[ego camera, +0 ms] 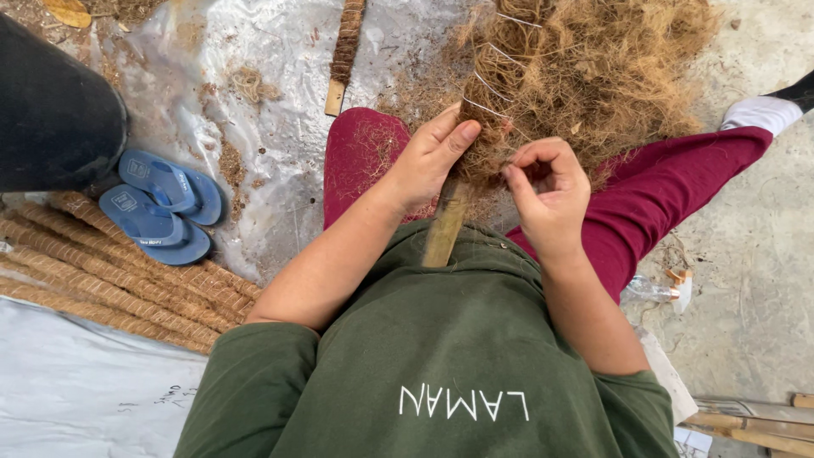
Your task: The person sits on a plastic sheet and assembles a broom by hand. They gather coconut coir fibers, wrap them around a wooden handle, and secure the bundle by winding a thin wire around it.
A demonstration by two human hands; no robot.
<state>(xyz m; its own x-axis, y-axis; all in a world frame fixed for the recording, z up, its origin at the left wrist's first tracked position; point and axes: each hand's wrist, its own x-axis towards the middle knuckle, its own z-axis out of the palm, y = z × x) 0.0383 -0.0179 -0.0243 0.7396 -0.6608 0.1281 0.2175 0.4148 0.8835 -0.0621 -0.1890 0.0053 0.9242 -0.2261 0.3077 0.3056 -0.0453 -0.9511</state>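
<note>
Fingers point(458, 140) of the left hand point(428, 161) are lying flat and nearly straight against the fibre wad point(585, 72), pressing it onto the stick point(447, 222); they are closed around nothing, only holding the wad in place. The right hand point(549, 191) is curling in just beside it, thumb and forefinger pinching narrowly at the lower edge of the wad; whether a strand of the thin twine point(496, 85) is running between them is too fine to tell.

The stick is standing between the thighs, its bare lower end pointing toward the green shirt, its upper part buried in brown fibre. Judging by this, the wrapping is only partly done: a few pale turns of twine are already crossing the fibre higher up, while the rest of the wad is hanging loose and shaggy to the right, and the bottom of the stick is showing uncovered.

Finished poles point(110, 276), tightly bound and even, are lying side by side on the plastic sheet point(271, 110) at the left, near a pair of blue sandals point(161, 203). Another wrapped pole point(346, 42) is lying further up.

No proper container is showing, apart from a small clear bottle point(649, 290) lying on the ground by the right leg; its contents cannot be made out.
</note>
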